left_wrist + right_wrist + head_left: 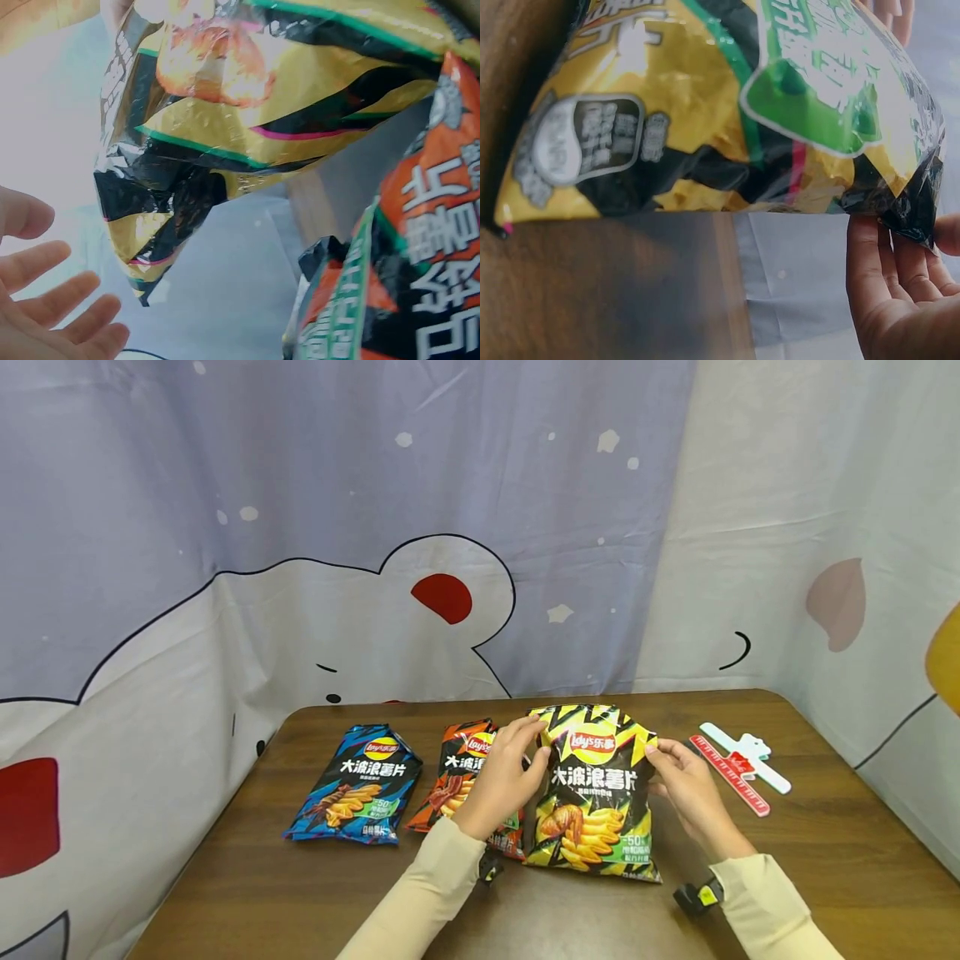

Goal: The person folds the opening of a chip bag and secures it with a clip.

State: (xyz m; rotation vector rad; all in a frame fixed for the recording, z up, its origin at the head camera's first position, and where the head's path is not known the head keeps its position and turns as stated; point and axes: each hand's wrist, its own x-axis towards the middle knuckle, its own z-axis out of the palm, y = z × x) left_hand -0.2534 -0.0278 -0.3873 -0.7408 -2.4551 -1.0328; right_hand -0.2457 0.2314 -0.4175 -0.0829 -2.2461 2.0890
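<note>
A yellow-and-black bag of potato chips (596,802) stands nearly upright on the table, its printed front toward me. My right hand (686,789) pinches its upper right corner; in the right wrist view the fingers (870,262) lie against that crumpled corner, with the thumb at the edge. My left hand (510,777) is at the bag's upper left side. In the left wrist view its fingers (56,300) are spread and apart from the bag's corner. Behind the left hand lies an orange-and-black chip bag (457,752), partly covered by hand and yellow bag.
A blue-and-black chip bag (367,785) lies at the left of the wooden table (225,877). To the right lie a red bag clip (731,775) and a white-and-green bag clip (768,772), close together. A patterned curtain (555,527) hangs behind the table.
</note>
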